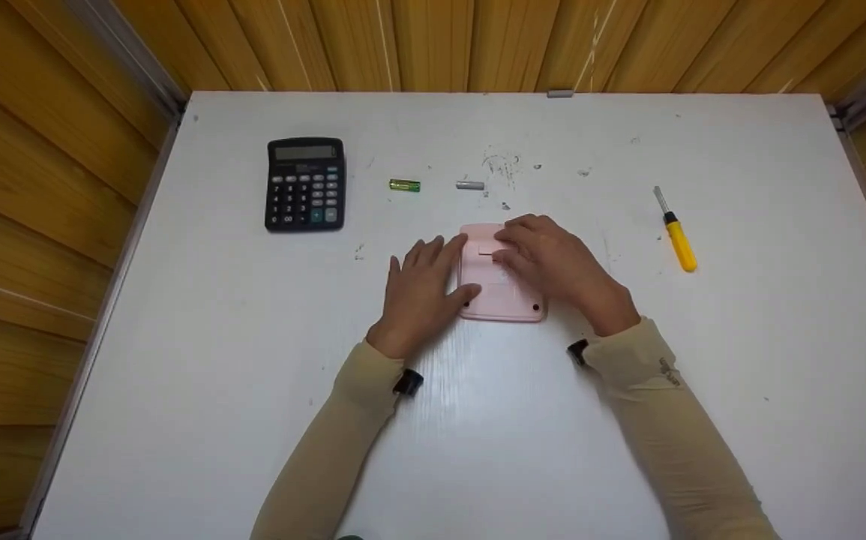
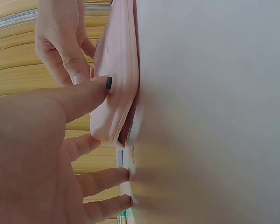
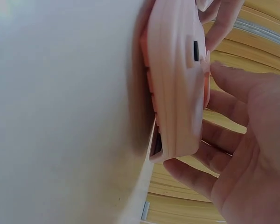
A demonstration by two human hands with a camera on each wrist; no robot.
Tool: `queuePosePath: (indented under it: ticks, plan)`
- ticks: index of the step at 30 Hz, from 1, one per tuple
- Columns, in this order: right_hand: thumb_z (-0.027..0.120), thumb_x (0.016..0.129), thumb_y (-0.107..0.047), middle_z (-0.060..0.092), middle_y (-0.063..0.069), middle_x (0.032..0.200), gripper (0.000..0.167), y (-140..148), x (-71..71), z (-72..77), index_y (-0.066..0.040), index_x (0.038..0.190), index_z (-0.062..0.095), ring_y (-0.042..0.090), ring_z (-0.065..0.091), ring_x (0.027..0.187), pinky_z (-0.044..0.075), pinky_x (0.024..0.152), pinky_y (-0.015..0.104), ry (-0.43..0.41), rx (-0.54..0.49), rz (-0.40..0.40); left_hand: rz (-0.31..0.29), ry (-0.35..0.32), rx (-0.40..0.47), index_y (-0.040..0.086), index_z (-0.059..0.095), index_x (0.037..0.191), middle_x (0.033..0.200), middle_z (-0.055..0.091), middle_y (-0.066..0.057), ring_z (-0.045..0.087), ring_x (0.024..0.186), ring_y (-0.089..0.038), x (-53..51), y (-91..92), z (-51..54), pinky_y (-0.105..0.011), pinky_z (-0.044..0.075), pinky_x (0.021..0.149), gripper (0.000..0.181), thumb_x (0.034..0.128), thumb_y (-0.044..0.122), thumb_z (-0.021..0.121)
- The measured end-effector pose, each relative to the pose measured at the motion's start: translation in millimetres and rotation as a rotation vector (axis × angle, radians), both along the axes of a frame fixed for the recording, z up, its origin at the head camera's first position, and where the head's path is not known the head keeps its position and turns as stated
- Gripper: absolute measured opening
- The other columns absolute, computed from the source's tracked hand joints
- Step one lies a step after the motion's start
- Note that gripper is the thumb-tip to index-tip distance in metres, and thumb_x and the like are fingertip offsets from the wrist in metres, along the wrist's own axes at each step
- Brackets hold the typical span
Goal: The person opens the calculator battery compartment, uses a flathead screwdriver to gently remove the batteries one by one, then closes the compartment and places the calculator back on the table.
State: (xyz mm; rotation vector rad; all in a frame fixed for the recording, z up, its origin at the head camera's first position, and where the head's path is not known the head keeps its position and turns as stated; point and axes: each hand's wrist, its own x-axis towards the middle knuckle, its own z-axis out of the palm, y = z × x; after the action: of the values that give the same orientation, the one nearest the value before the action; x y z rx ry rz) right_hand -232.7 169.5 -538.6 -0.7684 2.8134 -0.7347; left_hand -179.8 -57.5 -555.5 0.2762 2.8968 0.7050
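A pink calculator [image 1: 504,309] lies face down on the white table, its coral buttons just visible beneath in the right wrist view. On its left side rests my left hand [image 1: 419,298], the thumb on the back and the index finger at the upper corner; the other fingers are fairly straight and touch the table. My right hand [image 1: 552,256] is over the upper right of the back. Between its thumb and fingers it pinches a small pink battery cover [image 3: 206,88], which stands out from the case. The battery compartment is hidden.
Beyond the pink calculator lie a green battery [image 1: 405,185] and a grey battery [image 1: 470,185]. A black calculator [image 1: 305,184] sits at the back left. To the right is a screwdriver [image 1: 678,238] with a yellow handle. A small grey piece [image 1: 560,94] lies at the far edge.
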Motion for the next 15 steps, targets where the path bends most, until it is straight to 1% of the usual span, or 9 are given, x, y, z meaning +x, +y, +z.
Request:
queuePosePath:
  ticks: [7, 15]
  plan:
    - [0.067, 0.107, -0.029, 0.061, 0.015, 0.145, 0.041, 1.6, 0.0, 0.2, -0.005, 0.141, 0.067, 0.034, 0.052, 0.138, 0.04, 0.115, 0.054, -0.022, -0.013, -0.001, -0.005, 0.004, 0.01, 0.028, 0.035, 0.168, 0.167, 0.04, -0.011, 0.03, 0.156, -0.037, 0.4, -0.2, 0.6, -0.07, 0.018, 0.122, 0.076, 0.1029, 0.053, 0.066]
    - [0.066, 0.108, -0.031, 0.061, 0.018, 0.144, 0.045, 0.1, 0.1, 2.2, -0.002, 0.141, 0.065, 0.035, 0.053, 0.138, 0.041, 0.115, 0.052, -0.007, 0.034, 0.012, -0.006, -0.02, 0.025, 0.029, 0.032, 0.169, 0.169, 0.038, -0.01, 0.027, 0.157, -0.036, 1.1, -1.6, 1.5, -0.069, 0.015, 0.123, 0.076, 0.1037, 0.052, 0.065]
